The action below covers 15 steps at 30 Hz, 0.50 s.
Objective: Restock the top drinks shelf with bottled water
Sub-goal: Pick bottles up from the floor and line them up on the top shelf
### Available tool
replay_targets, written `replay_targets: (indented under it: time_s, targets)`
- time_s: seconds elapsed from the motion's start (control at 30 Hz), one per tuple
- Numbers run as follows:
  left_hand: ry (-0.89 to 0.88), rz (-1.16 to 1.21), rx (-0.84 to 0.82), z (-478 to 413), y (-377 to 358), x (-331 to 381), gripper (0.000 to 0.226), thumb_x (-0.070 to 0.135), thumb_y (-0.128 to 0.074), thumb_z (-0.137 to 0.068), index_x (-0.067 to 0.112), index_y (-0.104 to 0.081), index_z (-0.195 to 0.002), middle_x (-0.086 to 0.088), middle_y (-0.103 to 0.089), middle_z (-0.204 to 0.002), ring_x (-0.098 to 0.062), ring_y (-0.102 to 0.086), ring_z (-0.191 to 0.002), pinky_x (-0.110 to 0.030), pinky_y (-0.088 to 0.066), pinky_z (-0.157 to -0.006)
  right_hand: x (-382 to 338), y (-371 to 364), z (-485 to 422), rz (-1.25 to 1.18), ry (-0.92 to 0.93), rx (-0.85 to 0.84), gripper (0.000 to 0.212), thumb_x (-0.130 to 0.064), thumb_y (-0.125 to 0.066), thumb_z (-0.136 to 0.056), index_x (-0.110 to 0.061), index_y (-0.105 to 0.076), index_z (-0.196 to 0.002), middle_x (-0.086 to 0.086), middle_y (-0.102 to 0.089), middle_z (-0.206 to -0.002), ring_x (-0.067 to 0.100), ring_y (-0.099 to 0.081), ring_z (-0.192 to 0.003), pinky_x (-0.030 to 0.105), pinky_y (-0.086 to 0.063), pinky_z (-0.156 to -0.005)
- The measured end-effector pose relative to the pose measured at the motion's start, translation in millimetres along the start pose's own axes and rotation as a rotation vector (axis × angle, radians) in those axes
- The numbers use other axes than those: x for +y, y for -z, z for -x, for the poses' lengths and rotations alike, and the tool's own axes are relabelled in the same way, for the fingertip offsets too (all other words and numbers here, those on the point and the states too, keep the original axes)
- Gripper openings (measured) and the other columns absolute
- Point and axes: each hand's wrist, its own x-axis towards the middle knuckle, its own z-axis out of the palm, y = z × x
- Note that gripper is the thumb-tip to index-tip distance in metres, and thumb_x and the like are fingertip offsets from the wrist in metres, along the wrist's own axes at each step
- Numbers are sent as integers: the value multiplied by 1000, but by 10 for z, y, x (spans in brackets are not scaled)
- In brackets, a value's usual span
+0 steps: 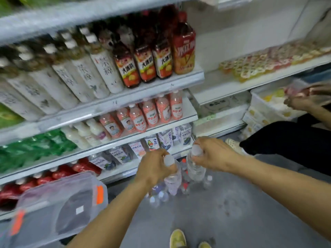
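Note:
My left hand (155,170) grips a clear water bottle (173,181) by its white-capped neck, low in front of the shelving. My right hand (213,154) holds a second clear water bottle (195,169) the same way, just to the right. Both bottles hang above a cluster of several more water bottles (161,194) standing on the grey floor. The upper drinks shelf (161,86) carries white-labelled bottles and red tea bottles; the shelf above it is blurred and mostly out of view.
A clear plastic bin (59,208) with orange latches sits at lower left. Another person's hand (302,102) and dark-clothed leg (290,140) are at right by a white tray (259,104). My yellow shoes (178,238) stand on the floor below.

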Motion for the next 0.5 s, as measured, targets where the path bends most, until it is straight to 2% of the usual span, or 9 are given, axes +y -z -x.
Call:
replay_targets:
  time_s: [0.13,0.2,0.27,0.37,0.43,0.5]
  targets:
    - [-59,69,120,243,827,394,15,23,-78,-71,21,-64,-72,10,-59,-62,-1,-52,-54,-20,-42,-53,-486,883,28,-106,156,67,23,-33,-72,-80,-15,-58,-82,-4,-60,-79,13,-55,-72,28,-40,-61]
    - [-87,133,187,388,1228,547,14,22,-79,-72,17,-66,-72,11,-55,-57,-3,-47,-50,-21,-40,-54,-749,1298,56,-205,217,103,23,-33,-75,-80,-13,-63,-79,-9,-57,-68,2,-50,-59,17,-37,-52]
    - [-119,178,244,540,1624,681,15,25,-82,-75,16,-70,-77,10,-58,-59,-5,-48,-52,-23,-41,-53,-1033,1679,69,-252,272,110,23,-36,-77,-81,-17,-65,-77,-10,-55,-65,0,-48,-54,15,-37,-49]
    - [-181,208,338,727,2176,841,19,28,-83,-77,13,-72,-80,3,-63,-65,-5,-51,-54,-18,-41,-51,-1456,2150,34,-217,373,174,27,-44,-76,-81,-18,-67,-79,-5,-63,-73,9,-55,-64,20,-41,-56]
    - [-217,197,440,826,2517,937,22,28,-83,-77,13,-69,-71,10,-56,-57,-2,-44,-49,-16,-36,-51,-1734,2401,9,-244,420,226,32,-46,-75,-80,-15,-69,-84,4,-68,-80,22,-62,-72,33,-50,-63]
    - [-238,192,534,908,2839,1010,27,30,-84,-75,12,-67,-66,11,-50,-54,-4,-41,-50,-18,-35,-53,-2001,2605,-22,-280,457,280,40,-49,-74,-80,-10,-69,-84,9,-68,-81,26,-60,-69,41,-48,-61]
